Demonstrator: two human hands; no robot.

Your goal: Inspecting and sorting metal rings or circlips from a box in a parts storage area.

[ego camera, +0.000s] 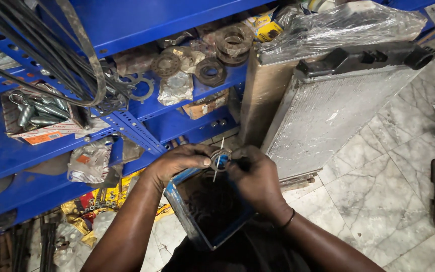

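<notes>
Leftmost, a blue steel shelving rack [127, 126] is seen, loaded with coil springs [39, 113], dark rubber belts [51, 55] and rusty round metal parts [232, 43]. Below it, the left hand [179, 162] is closed in a pinch on a small round metal part [220, 158], held over a blue rectangular tin [205, 206] that is propped near the lap. The part is gripped from the other side by the right hand [258, 179], fingers curled shut around its rim. A thin pale wire or pin [218, 166] is passed through the part; its long axis runs nearly upright, tilted slightly, one end pointing up toward the shelves and the other down into the tin. The part is judged to be light, stiff and possibly greasy, so it is best held by its outer rim; the wire looks easily bent and is better taken close to the part. Further right, a silver radiator [338, 111] is leaned against the rack on a marble floor [388, 186].
</notes>
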